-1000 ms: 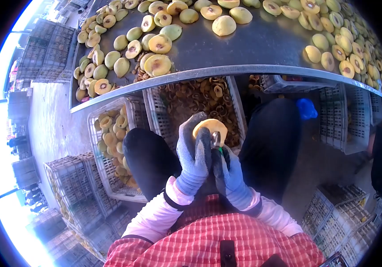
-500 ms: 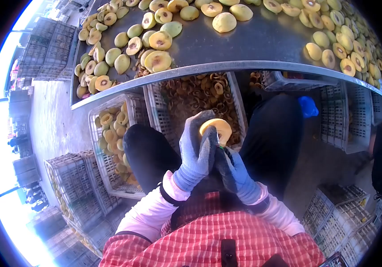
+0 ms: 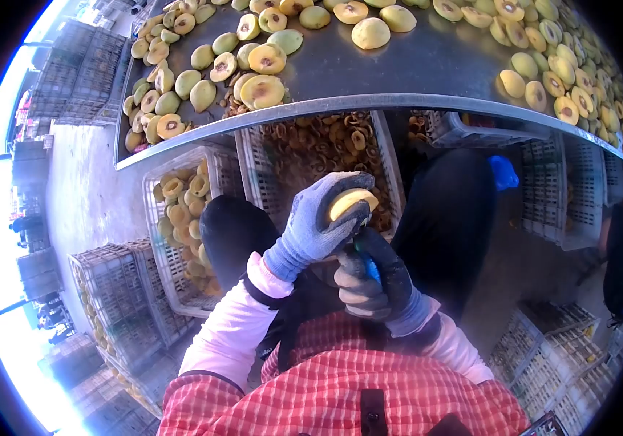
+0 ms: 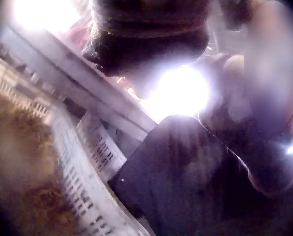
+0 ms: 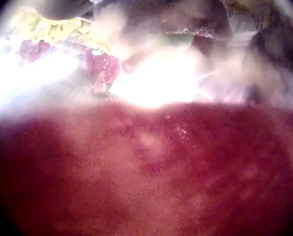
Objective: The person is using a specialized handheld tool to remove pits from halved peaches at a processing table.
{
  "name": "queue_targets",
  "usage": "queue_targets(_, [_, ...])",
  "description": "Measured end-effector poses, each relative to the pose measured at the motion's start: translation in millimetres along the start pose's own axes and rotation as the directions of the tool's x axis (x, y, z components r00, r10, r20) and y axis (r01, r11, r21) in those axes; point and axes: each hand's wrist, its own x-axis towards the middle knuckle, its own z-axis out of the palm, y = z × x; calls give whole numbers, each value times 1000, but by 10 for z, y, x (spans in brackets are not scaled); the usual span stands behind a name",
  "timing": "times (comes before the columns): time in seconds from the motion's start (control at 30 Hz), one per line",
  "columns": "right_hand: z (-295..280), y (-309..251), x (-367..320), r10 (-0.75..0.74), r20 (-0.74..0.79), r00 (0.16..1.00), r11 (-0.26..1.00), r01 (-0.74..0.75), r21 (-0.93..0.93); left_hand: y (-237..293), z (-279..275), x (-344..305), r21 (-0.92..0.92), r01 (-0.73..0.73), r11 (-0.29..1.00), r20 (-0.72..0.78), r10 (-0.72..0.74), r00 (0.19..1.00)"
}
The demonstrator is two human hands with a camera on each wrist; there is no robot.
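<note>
The thing in hand is a yellow, rounded half of a fruit (image 3: 352, 204), held over a pale plastic crate of brown scraps (image 3: 252, 174), between the person's knees and below the grey metal-edged table (image 3: 398, 105). The left hand (image 3: 310, 224), in a blue knitted glove with dark-coated fingers, curls around it, fingers over the far side and thumb along the near side, leaving a strip of yellow flesh showing between. The right hand (image 3: 378, 282), gloved alike, sits just below and grips a small tool with a blue handle (image 3: 373, 269) and a touch of green near its upper end; its tip is hidden, so whether it touches the fruit cannot be told. Both wrist views are too glared and blurred to settle this. The half looks light enough for one hand, firm rather than squashy, though its cut flesh is probably moist and slick and its rim likely to bruise or split if squeezed hard. The sound hold, I judge, is a broad cradle on the skin side, palm behind the curve and thumb steadying the edge, with fingertips clear of the tool; the coated fingers should help against slipping.
</note>
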Motion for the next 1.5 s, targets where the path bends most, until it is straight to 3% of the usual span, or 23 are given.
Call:
queue_targets(0.1, [10, 45, 43, 45, 184, 982, 977, -82, 197, -44, 96, -97, -374, 210, 903, 45, -209, 977])
queue_targets(0.17, [-21, 88, 68, 30, 243, 970, 968, -89, 235, -7, 219, -181, -685, 296, 665, 106, -311, 944])
queue_targets(0.23, [-43, 111, 81, 19, 266, 964, 968, -85, 237, -131, 382, -285, -655, 272, 705, -3, -363, 932])
queue_targets(0.4, [-167, 101, 102, 39, 270, 962, 980, -90, 180, -87, 358, -307, -852, 331, 405, 83, -520, 850])
queue_targets(0.47, [-159, 77, 95, 2, 230, 973, 998, -15, 54, -69, 308, -302, -957, 246, -152, 290, -506, 813])
queue_targets(0.5, [-154, 59, 88, -18, 215, 977, 1000, 20, -10, -106, 282, -308, -968, 199, -156, 253, -606, 754])
queue_targets(0.53, [-138, 36, 80, -64, 168, 984, 998, 63, 8, -190, 249, -375, -983, 179, -28, 154, -649, 745])
queue_targets(0.6, [-193, 11, 69, -48, 73, 996, 999, 46, 30, 28, 119, -477, -834, 175, 523, -210, -595, 776])
queue_targets(0.63, [-209, 31, 61, -29, 40, 999, 1000, 29, 7, -55, -48, -595, -498, 191, 846, -382, -412, 827])
queue_targets(0.67, [-216, 45, 59, -13, 10, 1000, 1000, 13, -21, -41, -254, -672, -238, 150, 960, -490, -252, 834])
queue_targets(0.73, [-223, 52, 72, 32, -6, 999, 998, -32, -45, 88, -659, -793, 147, 122, 981, -691, 14, 723])
queue_targets(0.8, [-233, 41, 80, 87, 16, 996, 996, -86, -34, -303, -1363, -1109, 373, 349, 860, -750, 58, 659])
queue_targets(0.87, [-162, 45, 80, 118, -11, 993, 991, -118, -66, -448, -1669, -1141, 594, 755, 276, -786, -1, 619])
queue_targets(0.9, [-128, 61, 79, 121, -26, 992, 988, -123, -96, -437, -1706, -1050, 622, 747, 234, -769, 6, 639])
queue_targets(1.0, [-110, 28, 191, 131, -35, 991, 983, -134, -122, -61, -1370, -323, 601, 457, 655, -687, 132, 714])
queue_targets(1.07, [-131, -1, 256, 114, -142, 983, 992, -120, -36, -18, -1360, 231, 609, 404, 682, -577, 32, 816])
queue_targets(1.2, [-261, -45, 260, 90, -131, 987, 990, -103, -98, -279, -1307, 1255, 849, 399, 347, -296, -313, 902])
queue_targets(1.27, [-233, -71, 274, 16, -240, 971, 985, -57, -164, -511, -1319, 1461, 862, 254, 439, -185, -194, 963])
queue_targets(1.3, [-228, -80, 273, -26, -291, 956, 980, -33, -195, -555, -1290, 1519, 862, 173, 477, -125, -132, 983])
queue_targets(1.33, [-238, -85, 261, -51, -250, 967, 978, -2, -206, -593, -1283, 1512, 670, 184, 719, -70, -186, 980])
queue_targets(1.43, [-96, -162, 257, -127, -163, 979, 950, 73, -303, -469, -967, 1267, 505, 23, 863, -299, 150, 943])
queue_targets(1.47, [226, -138, 208, -153, -168, 974, 925, 82, -372, -482, -900, 1155, 29, 14, 999, -317, -4, 948])
queue_targets(1.5, [319, -188, 247, -193, -163, 967, 880, 97, -465, -367, -783, 984, -197, 33, 980, -304, -93, 948])
